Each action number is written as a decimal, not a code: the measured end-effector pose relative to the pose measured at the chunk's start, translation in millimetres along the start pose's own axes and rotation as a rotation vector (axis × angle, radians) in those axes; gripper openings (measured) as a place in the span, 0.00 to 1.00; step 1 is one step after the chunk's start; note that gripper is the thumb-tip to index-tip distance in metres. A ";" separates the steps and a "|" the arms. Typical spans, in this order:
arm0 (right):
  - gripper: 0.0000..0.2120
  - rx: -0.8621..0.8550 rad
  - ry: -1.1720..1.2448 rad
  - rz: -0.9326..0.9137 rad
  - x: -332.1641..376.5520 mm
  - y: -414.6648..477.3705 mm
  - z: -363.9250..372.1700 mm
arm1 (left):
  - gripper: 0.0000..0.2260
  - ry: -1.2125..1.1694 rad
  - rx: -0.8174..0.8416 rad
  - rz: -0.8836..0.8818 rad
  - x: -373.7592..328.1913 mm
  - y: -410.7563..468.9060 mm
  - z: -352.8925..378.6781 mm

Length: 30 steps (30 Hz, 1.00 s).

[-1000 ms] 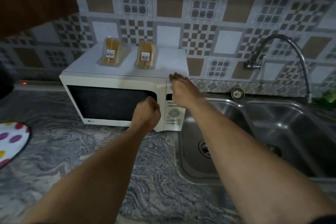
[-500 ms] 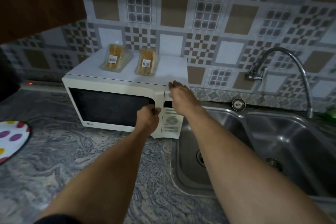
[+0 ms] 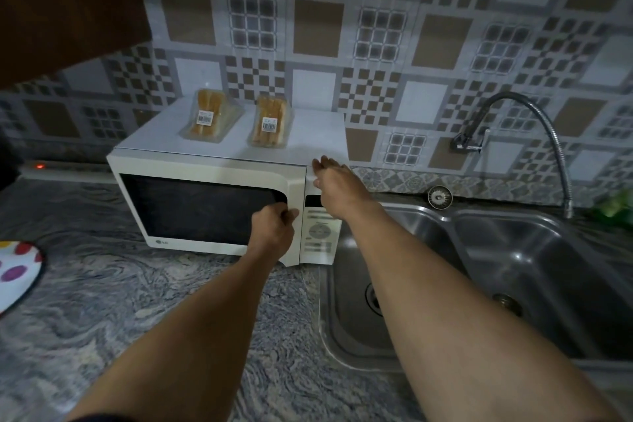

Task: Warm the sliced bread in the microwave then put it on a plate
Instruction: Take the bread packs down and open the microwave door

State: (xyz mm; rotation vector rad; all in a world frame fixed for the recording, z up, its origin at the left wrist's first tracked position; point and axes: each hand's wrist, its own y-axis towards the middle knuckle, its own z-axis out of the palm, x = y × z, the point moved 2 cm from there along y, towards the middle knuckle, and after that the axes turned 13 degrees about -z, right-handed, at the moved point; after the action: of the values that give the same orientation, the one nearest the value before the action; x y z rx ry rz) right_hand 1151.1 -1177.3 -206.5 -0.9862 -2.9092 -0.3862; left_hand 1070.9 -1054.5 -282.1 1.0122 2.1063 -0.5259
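A white microwave [image 3: 205,171] stands on the grey marbled counter with its door closed. On its top lie two clear packs of sliced bread, one on the left [image 3: 209,116] and one on the right [image 3: 270,122]. My left hand [image 3: 274,229] grips the right edge of the door at the handle recess. My right hand [image 3: 334,181] rests flat with spread fingers on the microwave's top right front corner, above the control panel [image 3: 318,233]. A white plate with coloured dots [image 3: 15,267] lies at the far left edge of the counter.
A steel double sink [image 3: 479,267] sits directly right of the microwave, with a curved flexible tap [image 3: 534,120] on the tiled wall. A dark cabinet [image 3: 61,3] hangs at upper left. A green object [image 3: 615,205] lies at the far right.
My left hand has slid up from the door's lower right to grip its right edge. The right hand stays on the top corner. The door remains closed.
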 end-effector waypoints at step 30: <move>0.33 0.142 -0.034 0.037 10.3 -1.0 -5.8 | 0.09 0.030 -0.528 -0.077 11.8 -53.6 -64.7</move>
State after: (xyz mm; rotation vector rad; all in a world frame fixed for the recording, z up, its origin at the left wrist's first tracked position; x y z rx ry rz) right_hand 1142.1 -1173.5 -199.8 -1.0327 -2.8952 -0.1601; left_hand 995.1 -1040.9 -246.4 0.6385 2.1504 0.0215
